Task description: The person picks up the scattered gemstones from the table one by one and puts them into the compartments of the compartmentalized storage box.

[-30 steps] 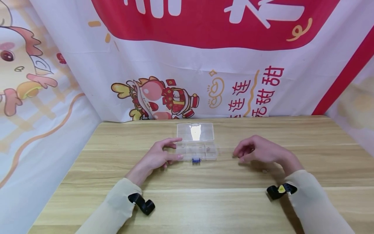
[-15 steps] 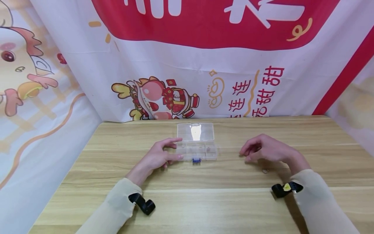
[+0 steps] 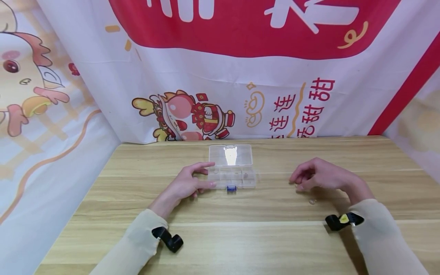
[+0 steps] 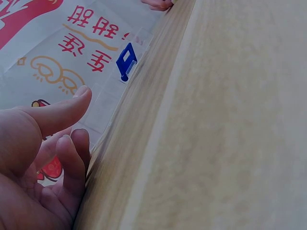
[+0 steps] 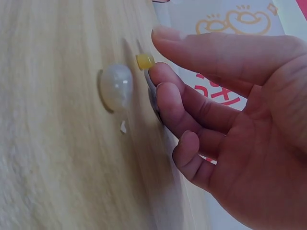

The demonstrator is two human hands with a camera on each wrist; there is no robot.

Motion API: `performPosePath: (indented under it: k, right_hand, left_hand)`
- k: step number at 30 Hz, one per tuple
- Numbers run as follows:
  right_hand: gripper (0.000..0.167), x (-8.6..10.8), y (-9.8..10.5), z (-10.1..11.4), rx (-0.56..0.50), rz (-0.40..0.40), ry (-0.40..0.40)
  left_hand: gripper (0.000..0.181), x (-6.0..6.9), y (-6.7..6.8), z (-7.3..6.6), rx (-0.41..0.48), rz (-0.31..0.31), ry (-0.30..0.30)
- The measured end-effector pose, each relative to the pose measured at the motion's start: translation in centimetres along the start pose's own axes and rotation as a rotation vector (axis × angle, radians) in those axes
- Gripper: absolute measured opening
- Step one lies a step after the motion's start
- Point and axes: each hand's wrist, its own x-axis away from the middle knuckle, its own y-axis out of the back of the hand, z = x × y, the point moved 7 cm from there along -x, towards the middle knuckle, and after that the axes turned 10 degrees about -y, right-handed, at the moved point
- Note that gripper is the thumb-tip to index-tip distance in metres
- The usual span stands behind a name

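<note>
In the head view a clear plastic compartment box (image 3: 231, 176) lies on the table, its lid (image 3: 220, 155) folded back and its blue latch (image 3: 232, 188) at the front. My left hand (image 3: 185, 183) rests at the box's left end, with thumb and forefinger extended over the front and back edges. Well right of the box, my right hand (image 3: 319, 175) hovers low with bent fingers. In the right wrist view a small yellow bead (image 5: 145, 61) sits by the forefinger tip, and thumb and forefinger stand apart. A pale translucent bead (image 5: 116, 87) lies beside that hand.
Wood-grain table (image 3: 240, 244) spreads under both forearms. A printed cloth (image 3: 220, 68) hangs behind the table's back edge. Near the pale bead lies a tiny white speck (image 5: 123, 127). Some box compartments show small faint items, too indistinct to name.
My right hand has shifted right, away from the box, and the yellow bead now shows at its fingertips. The pale bead has come into fuller view. My left hand and the box stay put.
</note>
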Motion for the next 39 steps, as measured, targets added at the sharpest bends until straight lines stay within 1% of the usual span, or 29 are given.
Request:
performPosePath:
  k: [8, 13, 24, 31, 35, 39]
  right_hand:
    - [0.022, 0.0, 0.2, -0.5, 0.008, 0.009, -0.005]
    - [0.017, -0.2, 0.0, -0.4, 0.031, 0.000, -0.005]
    - [0.013, -0.4, -0.2, -0.3, 0.033, -0.006, -0.020]
    - [0.009, -0.7, -0.3, 0.4, 0.070, -0.052, -0.005]
    - [0.008, -0.7, -0.4, 1.2, 0.069, -0.087, 0.027]
    - [0.008, -0.7, -0.7, 2.0, 0.057, -0.106, 0.044]
  left_hand:
    - [0.068, 0.0, 0.0, 0.1, 0.004, -0.005, 0.008]
    - [0.067, -0.1, 0.0, 0.2, 0.003, -0.007, 0.009]
    - [0.065, 0.0, 0.0, 0.2, -0.004, -0.011, 0.015]
    - [0.066, 0.0, 0.1, 0.3, 0.000, -0.010, 0.016]
    - [0.066, 0.0, 0.1, 0.3, 0.001, -0.009, 0.014]
    - [0.067, 0.0, 0.1, 0.2, 0.004, -0.009, 0.015]
